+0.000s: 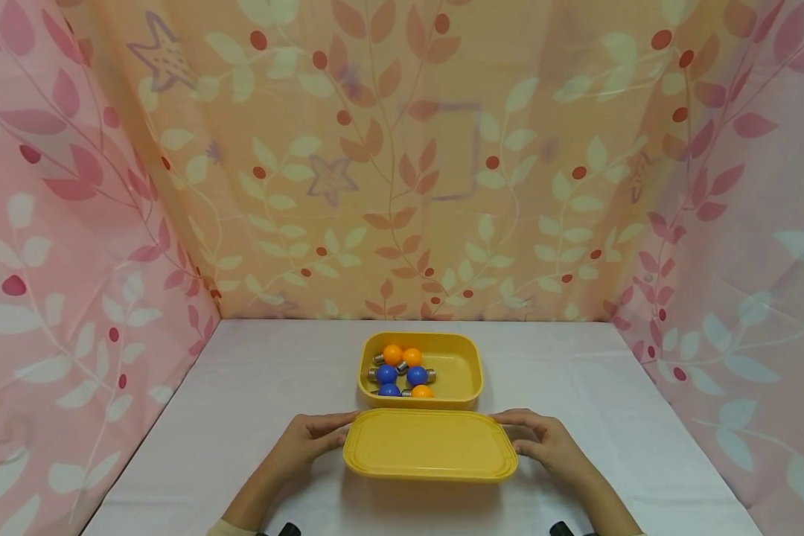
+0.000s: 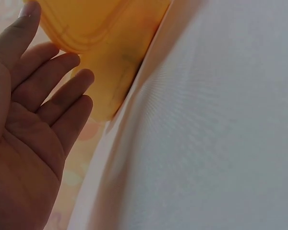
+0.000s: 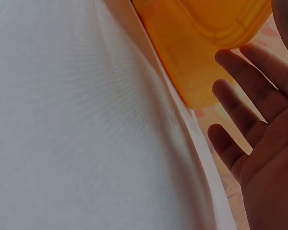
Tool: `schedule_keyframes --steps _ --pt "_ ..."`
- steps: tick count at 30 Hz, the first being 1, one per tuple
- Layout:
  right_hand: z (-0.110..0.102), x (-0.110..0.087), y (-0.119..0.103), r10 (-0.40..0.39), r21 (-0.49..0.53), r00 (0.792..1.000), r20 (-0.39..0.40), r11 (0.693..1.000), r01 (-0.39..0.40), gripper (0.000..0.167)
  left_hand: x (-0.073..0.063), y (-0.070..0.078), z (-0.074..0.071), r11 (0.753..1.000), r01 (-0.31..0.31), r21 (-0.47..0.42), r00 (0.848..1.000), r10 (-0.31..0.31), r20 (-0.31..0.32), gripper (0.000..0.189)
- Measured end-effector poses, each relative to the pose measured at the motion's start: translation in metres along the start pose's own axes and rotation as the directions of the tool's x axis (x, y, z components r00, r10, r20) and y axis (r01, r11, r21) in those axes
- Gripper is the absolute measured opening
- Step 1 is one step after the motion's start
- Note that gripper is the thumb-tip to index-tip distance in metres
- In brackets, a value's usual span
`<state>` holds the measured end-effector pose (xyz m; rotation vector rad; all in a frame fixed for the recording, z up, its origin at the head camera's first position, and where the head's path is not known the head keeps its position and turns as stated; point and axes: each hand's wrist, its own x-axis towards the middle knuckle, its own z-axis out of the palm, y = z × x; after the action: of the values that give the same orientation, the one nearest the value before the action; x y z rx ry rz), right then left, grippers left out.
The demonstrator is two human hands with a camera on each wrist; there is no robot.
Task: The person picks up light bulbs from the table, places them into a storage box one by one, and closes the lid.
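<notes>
A yellow lid (image 1: 431,444) is held by its two short ends in front of a yellow box (image 1: 465,368), with a shadow on the cloth below it. My left hand (image 1: 308,439) pinches the left end between thumb and fingers; the right hand (image 1: 546,439) grips the right end the same way. Inside the uncovered box, several small bulbs with orange (image 1: 392,354) and blue (image 1: 417,376) globes and metal screw bases lie toward the left. In both wrist views the lower fingers spread free of the lid (image 2: 86,24), and the box wall (image 3: 177,62) shows behind.
A white cloth (image 1: 254,387) covers the table. Patterned curtains hang behind it (image 1: 402,246) and along the left (image 1: 74,298) and right (image 1: 730,298) sides. Two black rounded ends (image 1: 289,529) show near the wrists at the bottom edge.
</notes>
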<state>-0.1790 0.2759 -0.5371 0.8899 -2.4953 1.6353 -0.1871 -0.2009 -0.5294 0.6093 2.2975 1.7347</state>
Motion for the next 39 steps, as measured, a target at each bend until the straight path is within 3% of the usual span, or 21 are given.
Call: schedule_keyframes --steps 10,21,31,39 --pt "0.002 0.0 -0.001 0.048 0.081 0.998 -0.046 0.996 -0.045 0.026 0.003 0.0 0.006 0.998 0.067 -0.005 0.996 -0.067 -0.066 0.031" --pt "0.003 0.0 0.001 0.127 0.071 0.988 -0.082 0.99 -0.121 0.019 0.003 -0.002 0.009 0.998 0.052 -0.017 0.993 -0.054 -0.103 0.028" --pt "0.004 0.0 0.0 0.124 0.031 0.98 -0.156 0.992 -0.121 0.013 0.003 0.002 0.013 0.995 0.097 -0.024 0.983 -0.099 -0.152 0.021" --pt "0.006 0.001 -0.002 0.153 0.06 0.972 -0.177 0.988 -0.144 0.007 0.005 0.0 0.015 0.998 0.045 -0.052 0.981 -0.054 -0.189 0.018"
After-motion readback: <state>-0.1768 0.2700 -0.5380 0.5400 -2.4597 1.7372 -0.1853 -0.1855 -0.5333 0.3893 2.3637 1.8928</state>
